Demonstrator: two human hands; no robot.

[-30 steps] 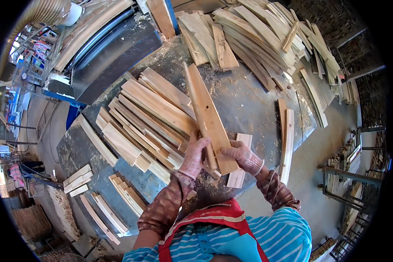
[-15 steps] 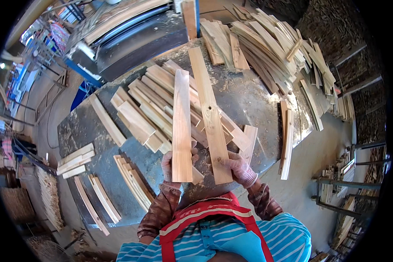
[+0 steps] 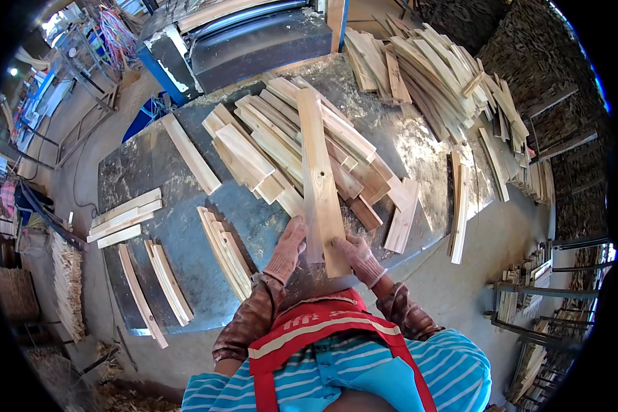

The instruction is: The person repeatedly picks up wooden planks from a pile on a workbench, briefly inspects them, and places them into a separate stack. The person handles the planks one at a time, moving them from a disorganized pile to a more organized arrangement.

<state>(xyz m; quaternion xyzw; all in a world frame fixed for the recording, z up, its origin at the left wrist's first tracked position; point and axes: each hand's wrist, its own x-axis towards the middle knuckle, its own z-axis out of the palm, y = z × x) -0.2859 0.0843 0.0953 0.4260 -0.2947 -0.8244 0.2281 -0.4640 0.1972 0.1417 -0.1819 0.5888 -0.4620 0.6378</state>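
Note:
My right hand [image 3: 359,257], in a pale work glove, grips the lower end of a long wooden board [image 3: 326,196] with a dark knot. Its thumb lies on the board's face. My left hand [image 3: 288,248], gloved too, holds the edge of a second, paler board [image 3: 312,237]. That one is slightly blurred and mostly hidden behind the knotted board, the two overlapping. Both boards point away from me over the dark metal table [image 3: 178,206]. Beneath and beyond them lies a loose pile of boards [image 3: 254,161].
Short stacks of strips [image 3: 168,281] lie on the table's left part. Two narrow strips [image 3: 458,206] sit at its right edge. A large heap of boards [image 3: 436,75] fills the far right. A machine with a roller [image 3: 261,44] stands at the far side.
The two boards, apart before, now overlap, the left one having moved right behind the knotted one. My hands have come closer together. The whole view has shifted a little.

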